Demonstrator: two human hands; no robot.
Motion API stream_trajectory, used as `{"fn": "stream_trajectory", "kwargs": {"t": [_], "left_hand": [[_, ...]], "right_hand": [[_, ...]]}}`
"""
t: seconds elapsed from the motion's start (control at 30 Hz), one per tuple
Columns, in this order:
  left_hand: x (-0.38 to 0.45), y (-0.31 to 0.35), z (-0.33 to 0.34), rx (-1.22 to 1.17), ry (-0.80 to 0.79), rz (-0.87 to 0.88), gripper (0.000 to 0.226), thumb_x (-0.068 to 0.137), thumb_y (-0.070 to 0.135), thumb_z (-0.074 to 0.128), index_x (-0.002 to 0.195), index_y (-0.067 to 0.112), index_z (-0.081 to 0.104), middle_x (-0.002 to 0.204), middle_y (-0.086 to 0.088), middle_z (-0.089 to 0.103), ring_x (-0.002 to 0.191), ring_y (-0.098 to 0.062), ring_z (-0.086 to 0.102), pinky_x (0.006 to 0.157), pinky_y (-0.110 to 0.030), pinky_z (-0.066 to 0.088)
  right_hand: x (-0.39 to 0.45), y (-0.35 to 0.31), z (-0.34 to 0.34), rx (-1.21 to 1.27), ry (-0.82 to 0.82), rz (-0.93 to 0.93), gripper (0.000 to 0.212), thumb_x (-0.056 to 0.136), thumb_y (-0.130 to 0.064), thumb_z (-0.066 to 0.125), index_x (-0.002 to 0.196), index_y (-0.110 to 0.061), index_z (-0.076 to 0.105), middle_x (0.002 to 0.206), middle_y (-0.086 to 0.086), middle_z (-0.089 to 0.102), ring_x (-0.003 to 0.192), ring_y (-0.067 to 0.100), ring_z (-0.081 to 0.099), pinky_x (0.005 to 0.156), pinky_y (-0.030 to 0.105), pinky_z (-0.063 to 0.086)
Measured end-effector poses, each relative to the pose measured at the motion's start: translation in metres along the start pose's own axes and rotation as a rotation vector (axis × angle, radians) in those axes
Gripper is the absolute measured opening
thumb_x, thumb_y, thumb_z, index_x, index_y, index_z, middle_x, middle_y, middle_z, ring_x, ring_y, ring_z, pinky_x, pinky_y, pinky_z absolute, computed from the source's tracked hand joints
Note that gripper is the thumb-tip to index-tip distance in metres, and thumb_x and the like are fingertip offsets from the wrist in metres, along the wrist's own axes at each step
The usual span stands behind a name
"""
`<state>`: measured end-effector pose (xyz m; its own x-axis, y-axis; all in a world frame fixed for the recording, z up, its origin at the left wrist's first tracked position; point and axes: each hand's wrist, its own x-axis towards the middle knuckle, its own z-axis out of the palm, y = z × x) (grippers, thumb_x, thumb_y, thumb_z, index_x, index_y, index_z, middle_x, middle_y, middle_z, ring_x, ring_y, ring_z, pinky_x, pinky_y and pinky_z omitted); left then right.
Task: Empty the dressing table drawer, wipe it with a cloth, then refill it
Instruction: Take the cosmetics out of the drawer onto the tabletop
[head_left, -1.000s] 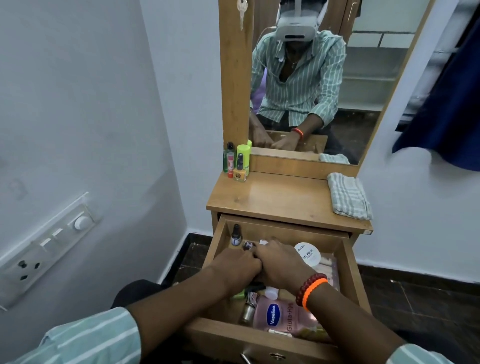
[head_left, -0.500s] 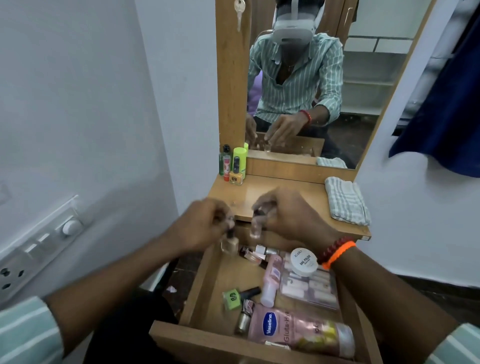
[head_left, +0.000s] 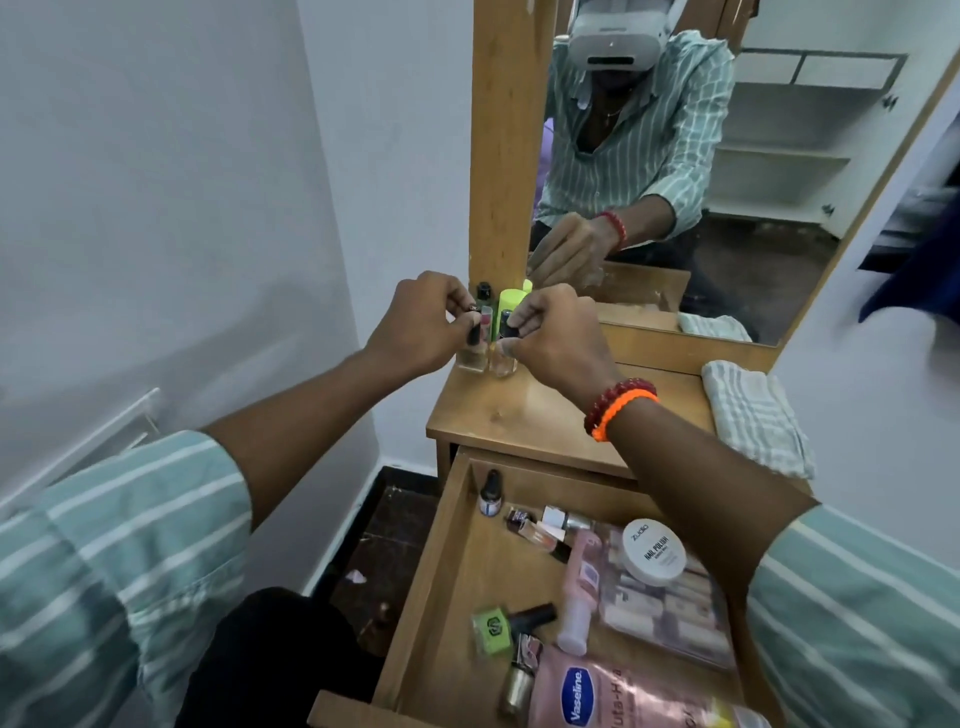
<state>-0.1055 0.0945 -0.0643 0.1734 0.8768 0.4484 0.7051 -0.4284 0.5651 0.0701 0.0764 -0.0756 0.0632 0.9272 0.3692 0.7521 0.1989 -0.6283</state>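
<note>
our left hand (head_left: 415, 325) pinches the black cap of a clear bottle (head_left: 471, 358); our right hand (head_left: 556, 338) pinches another clear bottle (head_left: 503, 364), both standing on the tabletop (head_left: 530, 410) beside the mirror post. the open wooden drawer (head_left: 457, 571) below holds cosmetics.

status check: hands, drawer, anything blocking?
Left hand and right hand each pinch a small bottle cap, bottles at tabletop back corner. Drawer open, still holding items. Cloth unused. Nothing blocking.
</note>
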Motion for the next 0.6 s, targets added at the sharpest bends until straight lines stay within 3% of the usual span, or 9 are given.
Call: {"fn": "stream_trajectory", "kwargs": {"t": [0.1,0.27,0.37,0.47,0.6], "left_hand": [[0.004,-0.011,0.011,0.001,0.008,-0.016,0.014,0.089,0.021,0.073,0.096,0.010,0.073,0.091,-0.002,0.072,0.073,-0.002,0.060,0.060,-0.010,0.040],[0.006,-0.017,0.020,-0.015,0.039,-0.021,0.015,0.088,0.021,0.074,0.096,0.009,0.074,0.090,0.000,0.071,0.074,0.001,0.060,0.063,-0.008,0.041],[0.008,-0.016,0.021,-0.023,0.041,-0.020,0.014,0.087,0.022,0.075,0.095,0.010,0.074,0.090,0.000,0.072,0.078,-0.005,0.064,0.063,-0.009,0.042],[0.007,-0.016,0.021,-0.032,0.048,-0.016,0.017,0.086,0.023,0.076,0.096,0.009,0.075,0.090,-0.001,0.073,0.075,-0.001,0.063,0.062,-0.009,0.041],[0.006,-0.015,0.021,-0.021,0.039,-0.026,0.022,0.086,0.024,0.077,0.100,0.008,0.076,0.092,-0.003,0.074,0.075,-0.003,0.062,0.061,-0.009,0.040]], "right_hand": [[0.003,0.007,0.013,-0.043,-0.001,-0.023,0.023,0.074,-0.015,0.089,0.078,-0.025,0.069,0.086,0.005,0.069,0.083,0.021,0.068,0.068,0.034,0.060],[0.003,0.011,0.019,-0.056,0.012,-0.042,0.020,0.071,-0.013,0.087,0.081,-0.020,0.071,0.079,0.002,0.069,0.080,0.021,0.067,0.067,0.041,0.061],[0.000,0.011,0.018,-0.059,0.007,-0.067,0.021,0.072,-0.009,0.087,0.088,-0.014,0.073,0.080,0.002,0.069,0.077,0.019,0.067,0.065,0.034,0.059],[-0.003,0.013,0.016,-0.074,0.007,-0.075,0.032,0.073,-0.013,0.088,0.101,-0.013,0.072,0.088,0.004,0.068,0.080,0.019,0.065,0.059,0.021,0.048],[-0.008,0.013,0.009,-0.050,-0.007,-0.062,0.046,0.073,-0.016,0.090,0.114,-0.012,0.069,0.094,0.005,0.064,0.085,0.020,0.061,0.060,0.022,0.044]]}}
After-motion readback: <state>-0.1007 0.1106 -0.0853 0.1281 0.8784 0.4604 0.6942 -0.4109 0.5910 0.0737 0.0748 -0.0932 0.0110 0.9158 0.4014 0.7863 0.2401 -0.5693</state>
